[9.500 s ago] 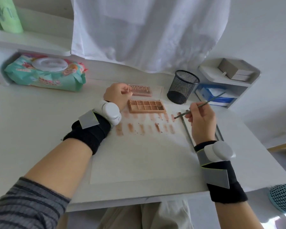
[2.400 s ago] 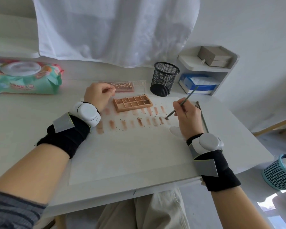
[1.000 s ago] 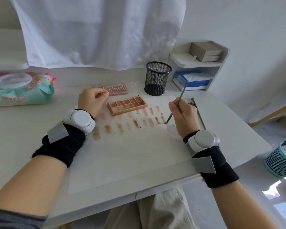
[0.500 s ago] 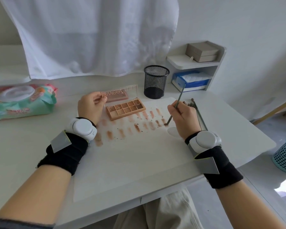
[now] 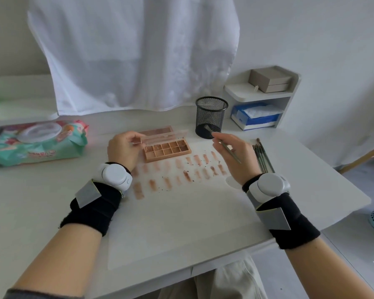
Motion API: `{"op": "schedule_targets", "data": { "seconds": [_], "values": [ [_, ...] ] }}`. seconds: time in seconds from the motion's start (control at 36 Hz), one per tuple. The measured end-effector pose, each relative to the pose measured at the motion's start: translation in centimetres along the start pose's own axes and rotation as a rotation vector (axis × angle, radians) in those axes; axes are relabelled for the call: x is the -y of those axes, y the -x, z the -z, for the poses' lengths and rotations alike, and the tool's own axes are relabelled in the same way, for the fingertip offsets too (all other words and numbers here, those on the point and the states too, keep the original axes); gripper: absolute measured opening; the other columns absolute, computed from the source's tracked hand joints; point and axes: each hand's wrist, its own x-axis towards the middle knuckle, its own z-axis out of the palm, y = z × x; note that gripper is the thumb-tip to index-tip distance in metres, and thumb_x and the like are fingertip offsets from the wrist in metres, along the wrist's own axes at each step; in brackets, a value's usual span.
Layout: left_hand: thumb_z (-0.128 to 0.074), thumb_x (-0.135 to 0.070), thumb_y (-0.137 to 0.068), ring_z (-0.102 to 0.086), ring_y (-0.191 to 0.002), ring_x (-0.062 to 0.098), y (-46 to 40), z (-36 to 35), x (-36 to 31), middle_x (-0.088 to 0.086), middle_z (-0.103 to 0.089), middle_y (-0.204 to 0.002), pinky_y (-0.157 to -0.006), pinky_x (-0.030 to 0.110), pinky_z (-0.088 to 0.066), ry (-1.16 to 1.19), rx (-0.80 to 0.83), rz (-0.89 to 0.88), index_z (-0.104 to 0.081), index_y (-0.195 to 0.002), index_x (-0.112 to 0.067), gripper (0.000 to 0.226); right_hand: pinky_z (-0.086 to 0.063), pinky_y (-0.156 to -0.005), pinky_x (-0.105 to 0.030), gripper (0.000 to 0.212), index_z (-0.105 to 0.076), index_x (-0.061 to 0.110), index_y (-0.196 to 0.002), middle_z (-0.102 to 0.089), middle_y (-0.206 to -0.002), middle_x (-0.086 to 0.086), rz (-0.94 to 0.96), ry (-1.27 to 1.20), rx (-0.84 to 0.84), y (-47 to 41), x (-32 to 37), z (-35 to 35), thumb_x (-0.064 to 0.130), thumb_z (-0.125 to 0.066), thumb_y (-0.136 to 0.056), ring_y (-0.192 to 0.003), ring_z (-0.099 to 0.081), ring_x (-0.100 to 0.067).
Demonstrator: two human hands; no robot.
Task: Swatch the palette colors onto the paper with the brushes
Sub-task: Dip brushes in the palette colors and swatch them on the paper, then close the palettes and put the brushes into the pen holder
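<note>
The tan palette [image 5: 166,150] lies open at the far edge of the white paper [image 5: 181,223], its clear lid [image 5: 163,134] tipped back. My left hand [image 5: 123,150] pinches the lid's left corner. Two rows of brown and pink swatches [image 5: 181,171] run across the paper below the palette. My right hand [image 5: 230,157] hovers above the right end of the swatches, palm turned inward, holding a thin brush [image 5: 230,153] off the paper. The brush's pale head points toward the base of the mesh cup.
A black mesh cup [image 5: 211,117] stands just behind my right hand. Several spare brushes [image 5: 262,156] lie right of it. A wipes pack [image 5: 37,141] sits far left, a small shelf [image 5: 259,96] with a tissue box far right. The table edge runs close on the right.
My right hand has lifted the brush off the last swatch and swung its tip up toward the mesh cup. My left hand stays on the lid.
</note>
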Motion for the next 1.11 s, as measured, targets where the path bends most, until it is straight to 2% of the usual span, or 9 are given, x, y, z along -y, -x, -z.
{"op": "schedule_targets", "data": {
  "seconds": [0.17,0.25,0.33,0.47,0.58,0.64,0.89,0.97,1.11],
  "values": [
    [-0.074,-0.009,-0.074,-0.066,-0.093,0.021,-0.1,1.3,-0.1,0.004,-0.073,-0.091,-0.088,0.03,-0.046,-0.036,0.144,0.0,-0.074,-0.083,-0.026,0.019,-0.034,-0.088,-0.02,0.032,-0.058,0.015,-0.125,-0.063,-0.12,-0.001,0.076,0.085,0.096,-1.4,1.6,-2.1,0.026,-0.049,-0.096,-0.113,-0.052,-0.018],
    [-0.063,-0.034,-0.064,-0.065,-0.101,0.016,-0.2,2.0,-0.1,-0.003,-0.073,-0.097,-0.101,0.039,-0.042,-0.055,0.277,0.024,-0.068,-0.061,-0.045,0.012,-0.036,-0.089,-0.022,0.032,-0.058,0.012,-0.124,-0.063,-0.116,-0.005,0.096,0.079,0.078,-2.0,2.3,-3.0,0.023,-0.046,-0.097,-0.113,-0.05,-0.021],
    [-0.055,-0.052,-0.056,-0.061,-0.107,0.015,-0.4,2.1,0.0,-0.012,-0.071,-0.097,-0.107,0.047,-0.032,-0.106,0.323,0.019,-0.062,-0.061,-0.06,0.011,-0.036,-0.091,-0.025,0.034,-0.053,0.01,-0.129,-0.061,-0.122,-0.006,0.124,0.127,0.177,-2.7,3.2,-3.9,0.02,-0.039,-0.1,-0.116,-0.049,-0.023],
    [-0.054,-0.055,-0.059,-0.06,-0.101,0.018,-0.4,1.7,-0.4,-0.017,-0.061,-0.081,-0.101,0.049,-0.035,-0.232,0.322,-0.046,-0.064,-0.067,-0.039,0.021,-0.045,-0.081,-0.034,0.032,-0.053,0.012,-0.127,-0.064,-0.112,-0.007,0.098,0.229,0.384,-3.3,3.5,-5.8,0.02,-0.037,-0.1,-0.098,-0.059,-0.027],
    [-0.072,-0.051,-0.065,-0.059,-0.1,0.018,-0.4,1.4,0.1,-0.012,-0.066,-0.089,-0.101,0.053,-0.033,-0.282,0.305,-0.116,-0.069,-0.073,-0.034,0.019,-0.047,-0.071,-0.041,0.026,-0.063,0.014,-0.109,-0.067,-0.094,-0.005,0.123,0.259,0.43,-3.3,3.1,-6.4,0.022,-0.041,-0.098,-0.079,-0.06,-0.032],
    [-0.068,-0.058,-0.06,-0.06,-0.1,0.018,-0.4,1.4,0.3,-0.01,-0.069,-0.092,-0.1,0.049,-0.035,-0.272,0.295,-0.11,-0.07,-0.072,-0.033,0.028,-0.047,-0.07,-0.042,0.024,-0.064,0.016,-0.106,-0.066,-0.095,-0.002,0.144,0.281,0.441,-3.3,3.0,-6.7,0.023,-0.043,-0.097,-0.077,-0.059,-0.032],
    [-0.053,-0.061,-0.059,-0.059,-0.104,0.019,-0.5,0.9,0.2,-0.01,-0.068,-0.103,-0.094,0.037,-0.042,-0.32,0.335,-0.133,-0.067,-0.088,-0.032,0.044,-0.048,-0.072,-0.042,0.023,-0.06,0.028,-0.109,-0.062,-0.104,0.002,0.118,0.329,0.479,-3.1,2.4,-7.0,0.03,-0.041,-0.097,-0.082,-0.058,-0.031],
    [-0.068,-0.057,-0.07,-0.057,-0.108,0.017,-0.5,0.3,-0.3,-0.007,-0.064,-0.112,-0.093,0.033,-0.042,-0.388,0.358,-0.159,-0.066,-0.102,-0.029,0.043,-0.045,-0.072,-0.039,0.027,-0.057,0.025,-0.116,-0.062,-0.104,-0.004,0.127,0.355,0.528,-3.4,2.5,-6.7,0.02,-0.038,-0.098,-0.086,-0.055,-0.034],
    [-0.072,-0.043,-0.077,-0.051,-0.119,0.017,-0.6,-0.5,-0.8,-0.007,-0.058,-0.127,-0.099,0.033,-0.039,-0.433,0.405,-0.166,-0.06,-0.12,-0.027,0.048,-0.031,-0.095,-0.032,0.049,-0.034,0.019,-0.14,-0.055,-0.128,-0.005,0.135,0.447,0.59,-3.3,3.0,-4.9,0.003,-0.035,-0.094,-0.111,-0.048,-0.026]
  ]
}}
